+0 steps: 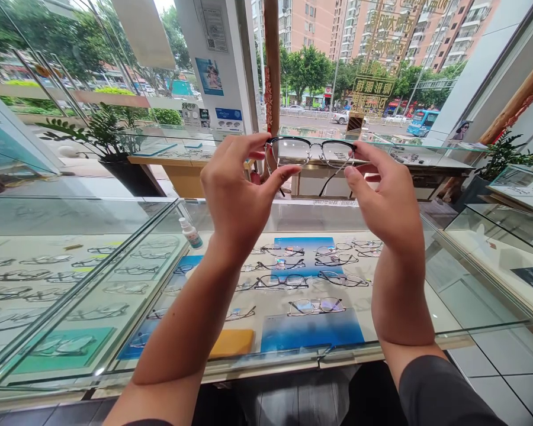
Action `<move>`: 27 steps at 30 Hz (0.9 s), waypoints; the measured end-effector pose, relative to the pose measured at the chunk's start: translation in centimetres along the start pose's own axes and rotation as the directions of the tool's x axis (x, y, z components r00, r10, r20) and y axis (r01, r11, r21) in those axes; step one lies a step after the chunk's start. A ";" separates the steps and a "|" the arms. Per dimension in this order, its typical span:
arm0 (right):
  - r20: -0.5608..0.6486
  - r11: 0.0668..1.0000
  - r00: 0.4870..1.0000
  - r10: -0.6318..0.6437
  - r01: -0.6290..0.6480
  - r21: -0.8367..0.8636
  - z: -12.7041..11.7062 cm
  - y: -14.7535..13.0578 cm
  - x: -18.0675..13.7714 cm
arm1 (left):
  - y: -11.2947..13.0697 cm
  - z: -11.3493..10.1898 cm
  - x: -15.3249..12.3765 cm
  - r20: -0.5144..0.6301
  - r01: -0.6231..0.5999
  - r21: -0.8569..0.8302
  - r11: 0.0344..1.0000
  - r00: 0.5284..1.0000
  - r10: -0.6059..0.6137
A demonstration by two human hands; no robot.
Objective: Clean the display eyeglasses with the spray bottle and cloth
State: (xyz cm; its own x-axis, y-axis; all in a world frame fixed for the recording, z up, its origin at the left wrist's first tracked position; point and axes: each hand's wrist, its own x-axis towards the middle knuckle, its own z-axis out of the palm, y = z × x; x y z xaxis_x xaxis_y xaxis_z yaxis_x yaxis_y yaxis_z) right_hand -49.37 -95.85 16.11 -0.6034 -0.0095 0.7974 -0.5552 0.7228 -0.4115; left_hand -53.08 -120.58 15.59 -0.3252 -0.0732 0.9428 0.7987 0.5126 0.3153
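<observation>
A pair of eyeglasses (316,142) with a dark upper rim and clear lenses is held up in front of me, above the glass counter. My left hand (242,171) pinches its left end between thumb and fingers, the thumb lying below the left lens. At the right end, my right hand (384,192) grips the frame near the hinge with thumb and fingers. The temples point downward, and one dark tip shows between my hands. Below, several other eyeglasses (317,305) lie inside the glass display counter (466,328).
A small spray bottle (190,233) stands beyond my left forearm. Blue sheets (311,330) and a yellow case (231,342) lie in the counter. Further off are another display case (182,171), a potted plant (115,142) and large windows facing a street.
</observation>
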 end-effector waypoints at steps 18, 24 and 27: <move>-0.092 1.000 0.996 -0.007 0.009 0.027 0.0 -1.1 -0.1 | -1.7 -0.2 0.7 0.120 0.125 -0.133 0.983 0.987 -0.110; -0.123 0.999 0.992 -0.008 0.013 0.041 0.0 -1.8 -0.1 | -2.6 -0.3 1.6 0.197 0.164 -0.182 0.970 0.972 -0.128; -0.120 0.999 0.993 -0.010 0.015 0.040 0.0 -1.8 -0.2 | -2.9 -0.2 1.6 0.212 0.179 -0.187 0.966 0.967 -0.139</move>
State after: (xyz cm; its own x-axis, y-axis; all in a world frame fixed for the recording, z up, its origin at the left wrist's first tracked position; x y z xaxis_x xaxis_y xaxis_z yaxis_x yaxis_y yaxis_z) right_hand -48.25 -97.15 16.73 -0.5247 0.0657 0.8487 -0.5865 0.6947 -0.4164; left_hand -55.81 -122.33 16.26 -0.5325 0.0391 0.8455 0.8077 0.3221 0.4938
